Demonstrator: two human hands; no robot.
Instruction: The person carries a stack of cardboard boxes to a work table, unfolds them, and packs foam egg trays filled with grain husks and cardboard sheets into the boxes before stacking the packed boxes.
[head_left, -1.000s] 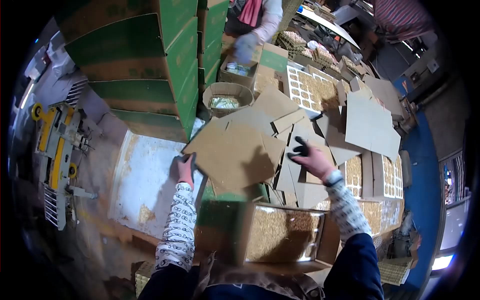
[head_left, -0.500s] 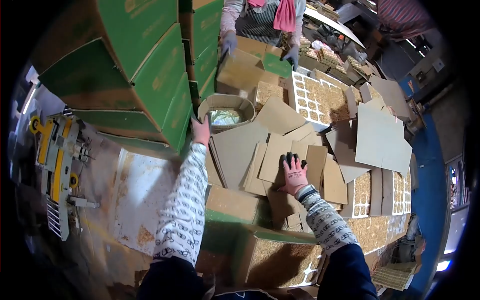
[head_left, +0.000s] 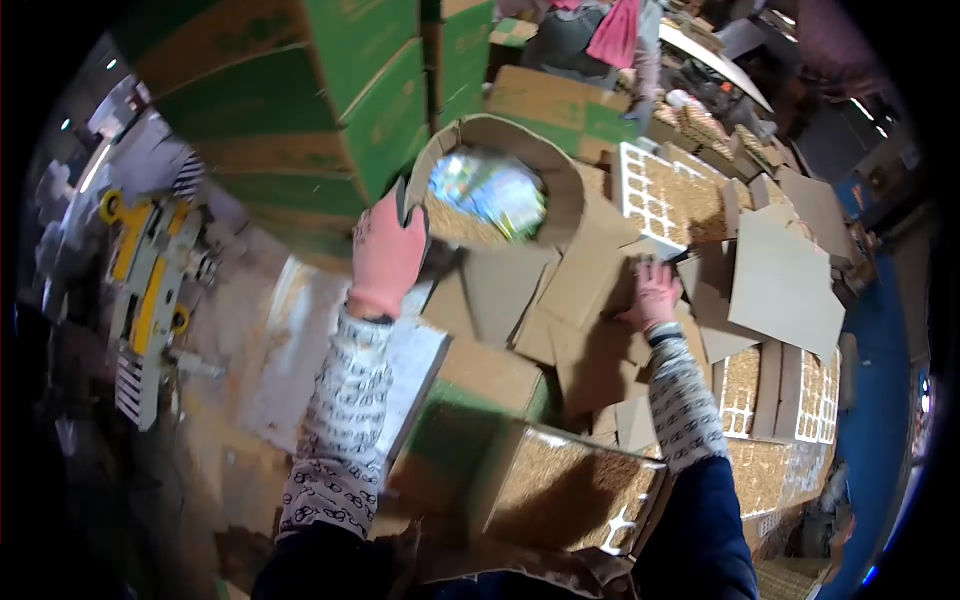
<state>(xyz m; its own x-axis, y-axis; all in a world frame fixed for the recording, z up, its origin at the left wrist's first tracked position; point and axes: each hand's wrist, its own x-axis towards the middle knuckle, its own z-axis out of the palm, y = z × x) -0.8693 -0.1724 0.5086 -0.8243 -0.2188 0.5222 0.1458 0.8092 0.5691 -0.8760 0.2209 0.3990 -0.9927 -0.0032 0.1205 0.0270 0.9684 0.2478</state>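
My left hand (head_left: 388, 255), in a pink glove with dark fingertips, is closed on the near left rim of a round cardboard tub (head_left: 566, 205). The tub is tilted toward me, and blurred, shiny blue-green and white packets (head_left: 490, 192) lie inside with some grainy brown material. Further right, my gloved right hand (head_left: 655, 292) rests with spread fingers on loose cardboard sheets (head_left: 580, 285). Below the sheets, close to my body, stands an open carton (head_left: 455, 420) filled with brown grainy material (head_left: 555, 490) around white tray edges.
Tall stacks of green and brown cartons (head_left: 380, 110) rise behind the tub on the left. White celled trays (head_left: 645, 200) and grey cardboard sheets (head_left: 785, 285) lie to the right. Across from me stands a person (head_left: 575, 50) beside a carton (head_left: 545, 105). A yellow-grey machine (head_left: 145, 275) stands far left.
My left hand has drawn the tub nearer, and its tilted opening shows more of the packets. My right hand has shifted right and away over the sheets. The view has turned slightly.
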